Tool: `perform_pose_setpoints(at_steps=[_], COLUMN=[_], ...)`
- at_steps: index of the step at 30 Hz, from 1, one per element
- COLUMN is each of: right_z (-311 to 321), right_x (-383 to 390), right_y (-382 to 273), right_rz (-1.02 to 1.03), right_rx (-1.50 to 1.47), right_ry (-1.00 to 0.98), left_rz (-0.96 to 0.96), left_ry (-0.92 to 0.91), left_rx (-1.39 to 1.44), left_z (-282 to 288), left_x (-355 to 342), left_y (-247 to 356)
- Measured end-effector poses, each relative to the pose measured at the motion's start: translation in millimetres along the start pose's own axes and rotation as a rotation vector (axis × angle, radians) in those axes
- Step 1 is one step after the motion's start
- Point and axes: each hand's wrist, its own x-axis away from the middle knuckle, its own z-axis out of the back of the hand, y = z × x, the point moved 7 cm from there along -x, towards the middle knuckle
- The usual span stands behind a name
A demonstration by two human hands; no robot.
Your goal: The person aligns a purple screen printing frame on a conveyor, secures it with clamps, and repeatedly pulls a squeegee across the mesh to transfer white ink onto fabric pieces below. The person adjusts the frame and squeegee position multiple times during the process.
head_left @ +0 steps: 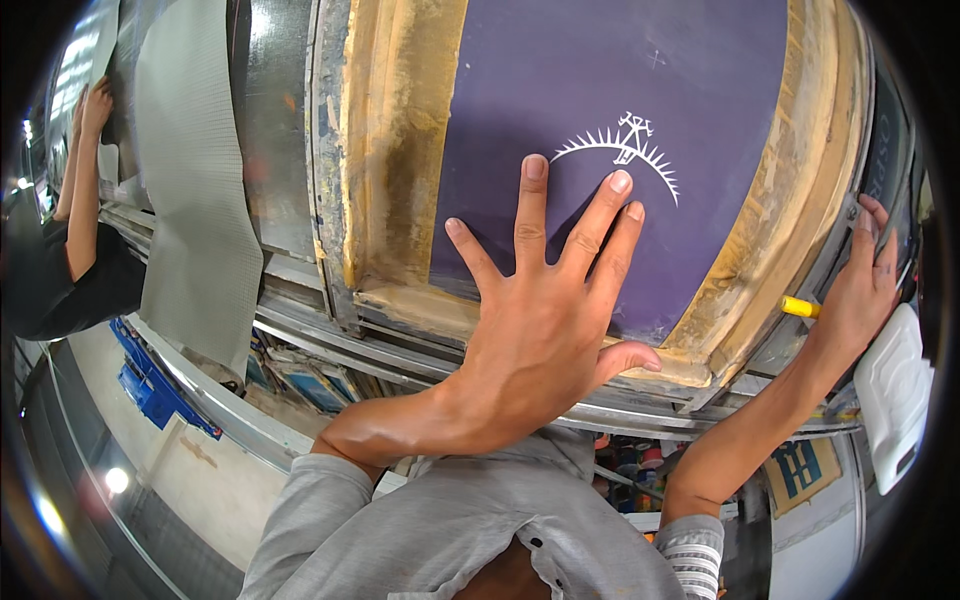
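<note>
My left hand [545, 320] lies palm down with fingers spread over the purple mesh of a screen-printing frame [560, 80]. Its middle fingertips reach just below a small white spiked-arc design [625, 150]. Brownish tape and a stained wooden border [400, 150] surround the mesh. At the frame's right side, my right hand [860, 280] has its fingers bent against the metal edge, close to a bolt. What those fingers grip, if anything, is hidden. A yellow handle [800, 307] juts out beside my right wrist.
A grey-green textured sheet [195, 170] hangs to the left, beyond a metal rail [340, 345]. Further left, another person's hands [95, 105] hold up a sheet. A white plastic piece [893, 395] lies right of my forearm; a blue bracket [155, 385] sits lower left.
</note>
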Motion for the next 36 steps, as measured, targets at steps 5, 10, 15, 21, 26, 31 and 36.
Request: perform_pose_setpoints(at_steps=[5,10,15,21,26,31,36], right_z=[-2,3,8,4,3,2,3], right_x=[3,8,9,7,5,12,18], right_y=[-15,-26,-30,-27,-26,-19,-10], right_rz=[0.030,-0.081,-0.092,-0.205,-0.246,-0.337,-0.392], right_rx=[0.095,0.071,-0.022,-0.037,-0.051,-0.089,-0.183], right_ry=[-0.031,-0.068,-0.072,-0.154,-0.189,-0.266,-0.235], left_rz=[0.034,0.056,0.049,0.115,0.135,0.141,0.183], left_ry=[-0.040,0.057,0.207,0.314,0.298,0.202,0.168], left_rx=[0.019,0.114,0.022,-0.074,-0.111,-0.075,-0.067], left_z=[10,54,99,140,153,149,148], left_x=[1,-15,-104,-213,-250,-261,-265], left_y=[2,-1,-14,-20,-23,-22,-24])
